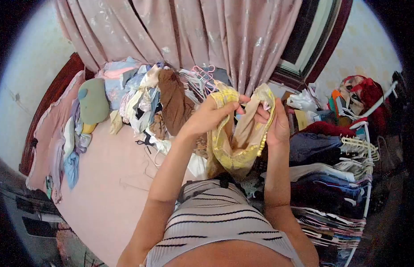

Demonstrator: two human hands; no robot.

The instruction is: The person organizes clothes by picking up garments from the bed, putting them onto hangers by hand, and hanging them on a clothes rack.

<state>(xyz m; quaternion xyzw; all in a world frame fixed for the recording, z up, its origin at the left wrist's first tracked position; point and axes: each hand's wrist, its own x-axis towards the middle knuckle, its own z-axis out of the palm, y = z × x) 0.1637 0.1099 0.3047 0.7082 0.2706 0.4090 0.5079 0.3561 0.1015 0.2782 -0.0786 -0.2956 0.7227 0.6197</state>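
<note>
Stretched between my two hands is a yellow and beige lace-trimmed garment [242, 162], sagging in a loop in front of my waist. My left hand [209, 116] pinches its left upper edge between thumb and fingers. On the other side my right hand [277, 127] is closed on the right upper edge, where a small pink detail shows. Folds of cloth hide some fingertips. Just beyond my left hand lies a pile of mixed clothes [140, 95] with a brown garment [171, 100] on it.
Pink and white hangers [202, 78] lie behind the pile. A green cap [94, 101] sits at the left of the pink bed [100, 178]. On the right stands a white rack [368, 178] with hanging clothes [322, 189]. Curtains [184, 35] hang behind.
</note>
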